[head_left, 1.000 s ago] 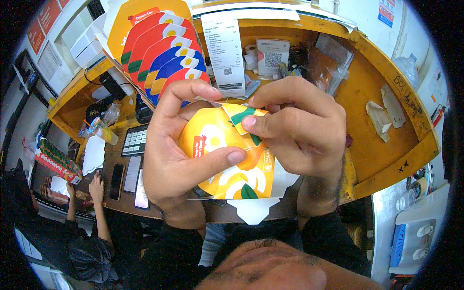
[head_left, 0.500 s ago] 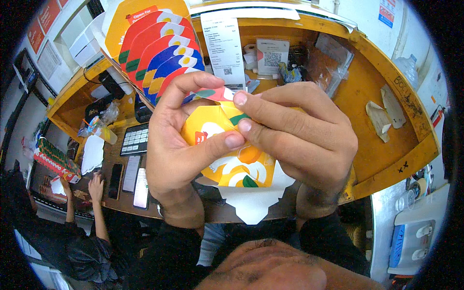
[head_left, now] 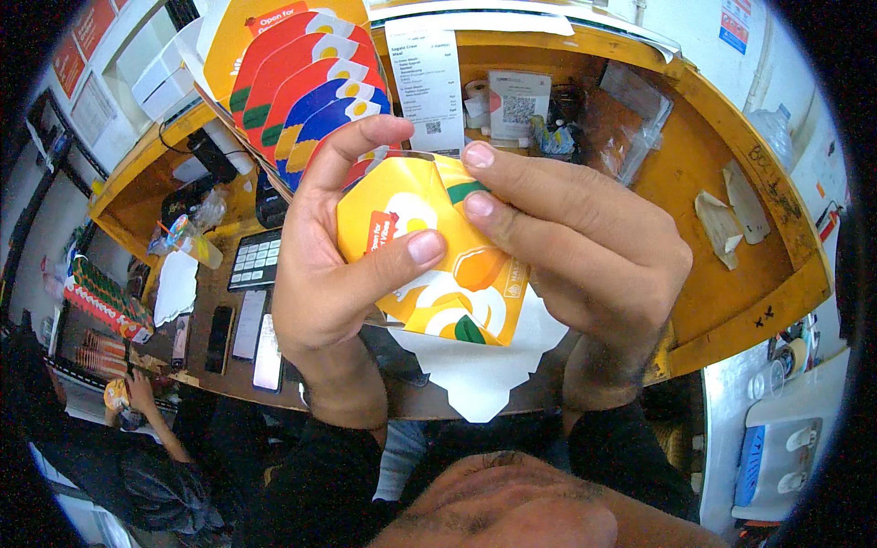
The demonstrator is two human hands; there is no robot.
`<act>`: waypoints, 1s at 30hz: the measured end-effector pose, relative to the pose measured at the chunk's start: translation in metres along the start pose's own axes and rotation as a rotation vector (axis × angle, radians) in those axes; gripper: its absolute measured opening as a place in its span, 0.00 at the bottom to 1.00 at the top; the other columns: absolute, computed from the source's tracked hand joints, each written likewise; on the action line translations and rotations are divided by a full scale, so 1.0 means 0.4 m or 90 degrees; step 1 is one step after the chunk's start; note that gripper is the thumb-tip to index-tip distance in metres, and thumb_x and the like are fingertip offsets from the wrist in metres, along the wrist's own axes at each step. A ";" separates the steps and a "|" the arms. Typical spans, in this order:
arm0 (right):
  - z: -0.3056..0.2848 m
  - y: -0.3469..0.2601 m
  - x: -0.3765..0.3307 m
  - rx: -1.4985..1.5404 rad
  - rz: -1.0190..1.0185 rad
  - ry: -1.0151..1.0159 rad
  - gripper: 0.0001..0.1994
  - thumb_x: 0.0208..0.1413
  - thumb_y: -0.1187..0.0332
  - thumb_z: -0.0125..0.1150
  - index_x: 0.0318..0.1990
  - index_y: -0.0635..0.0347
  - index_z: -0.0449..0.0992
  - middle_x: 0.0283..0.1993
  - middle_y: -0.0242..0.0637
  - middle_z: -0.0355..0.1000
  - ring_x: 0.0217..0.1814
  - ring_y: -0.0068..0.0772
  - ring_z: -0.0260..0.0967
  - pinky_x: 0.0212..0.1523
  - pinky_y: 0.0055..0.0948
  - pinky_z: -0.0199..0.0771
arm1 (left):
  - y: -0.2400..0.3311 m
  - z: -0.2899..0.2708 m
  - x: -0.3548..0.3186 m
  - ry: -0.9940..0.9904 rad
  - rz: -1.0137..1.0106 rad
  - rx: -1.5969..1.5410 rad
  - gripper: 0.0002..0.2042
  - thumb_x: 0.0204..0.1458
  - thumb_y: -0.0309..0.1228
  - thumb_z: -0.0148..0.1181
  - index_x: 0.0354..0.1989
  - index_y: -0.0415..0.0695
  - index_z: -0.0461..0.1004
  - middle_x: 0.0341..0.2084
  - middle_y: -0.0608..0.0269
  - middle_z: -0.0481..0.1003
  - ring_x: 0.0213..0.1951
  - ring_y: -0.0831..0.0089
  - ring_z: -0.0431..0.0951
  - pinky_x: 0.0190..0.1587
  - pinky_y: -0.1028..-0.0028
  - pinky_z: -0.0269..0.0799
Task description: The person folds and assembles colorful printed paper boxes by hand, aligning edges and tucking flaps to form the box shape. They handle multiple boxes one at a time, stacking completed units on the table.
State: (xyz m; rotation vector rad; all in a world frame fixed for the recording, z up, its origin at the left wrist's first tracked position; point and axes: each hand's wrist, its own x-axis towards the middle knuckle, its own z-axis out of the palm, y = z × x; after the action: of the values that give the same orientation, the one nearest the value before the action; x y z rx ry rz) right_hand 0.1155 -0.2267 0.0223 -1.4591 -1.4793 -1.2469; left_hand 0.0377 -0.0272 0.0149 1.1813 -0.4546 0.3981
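Observation:
A small yellow folded carton [head_left: 425, 205] with printed egg and leaf shapes is held up between my hands. My left hand [head_left: 320, 265] grips its left side, thumb across the printed face and index finger curved above the top edge. At the upper right corner, beside a green stripe, the fingertips of my right hand [head_left: 594, 242] press on the carton; the right thumb is hidden behind it. Below, a flat white carton blank [head_left: 480, 365] with a notched end lies at the table's near edge, partly covered by the carton and my hands.
Fanned red, blue and yellow cartons [head_left: 315, 68] stand at the back left, beside a hanging paper receipt [head_left: 425, 87]. Several phones [head_left: 267, 356] and a tablet [head_left: 254, 260] lie on the left. A yellow-edged wooden shelf [head_left: 731, 310] curves around the right. A co-worker's hand [head_left: 142, 393] is at far left.
The carton's printed face is turned more fully into view, and its top flaps sit closer together. My right fingers have shifted slightly right. The co-worker's hands left the table and hold a yellowish item.

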 end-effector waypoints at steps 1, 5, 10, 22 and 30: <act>0.002 -0.001 -0.003 -0.004 0.003 -0.006 0.11 0.46 0.76 0.71 0.39 0.70 0.88 0.48 0.55 0.85 0.48 0.50 0.87 0.50 0.39 0.88 | -0.003 -0.002 -0.001 0.009 -0.003 0.001 0.36 0.51 0.16 0.72 0.70 0.36 0.63 0.52 0.53 0.79 0.55 0.67 0.82 0.61 0.68 0.78; -0.006 -0.010 0.007 0.002 0.046 -0.063 0.14 0.49 0.77 0.71 0.44 0.70 0.88 0.50 0.54 0.85 0.53 0.49 0.87 0.55 0.37 0.86 | 0.002 0.009 0.001 0.046 0.024 0.087 0.34 0.52 0.18 0.72 0.69 0.37 0.66 0.49 0.55 0.80 0.52 0.70 0.82 0.59 0.70 0.78; -0.033 -0.017 0.011 0.202 0.267 -0.114 0.21 0.58 0.79 0.66 0.60 0.71 0.81 0.55 0.53 0.85 0.59 0.43 0.85 0.65 0.35 0.79 | 0.007 0.013 -0.002 0.051 0.037 0.150 0.33 0.52 0.19 0.73 0.68 0.36 0.67 0.48 0.55 0.80 0.52 0.71 0.82 0.57 0.72 0.78; -0.028 0.015 -0.006 0.371 0.368 -0.165 0.26 0.55 0.74 0.72 0.64 0.65 0.82 0.66 0.53 0.78 0.72 0.44 0.71 0.75 0.42 0.64 | -0.041 0.020 0.015 0.009 0.172 0.235 0.39 0.48 0.20 0.75 0.72 0.36 0.65 0.58 0.47 0.78 0.58 0.61 0.81 0.64 0.62 0.78; -0.032 0.038 -0.002 0.325 0.223 -0.185 0.28 0.61 0.57 0.67 0.66 0.63 0.81 0.71 0.54 0.74 0.83 0.57 0.59 0.82 0.54 0.49 | -0.058 0.028 0.006 0.014 0.287 0.156 0.32 0.50 0.17 0.75 0.64 0.36 0.69 0.57 0.48 0.79 0.51 0.67 0.85 0.53 0.71 0.83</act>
State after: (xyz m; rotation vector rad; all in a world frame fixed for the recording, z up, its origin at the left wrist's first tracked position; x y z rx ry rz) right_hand 0.1286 -0.2406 0.0275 -1.4930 -1.4978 -0.4158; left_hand 0.0504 -0.0452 0.0012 1.3065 -0.6683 0.8742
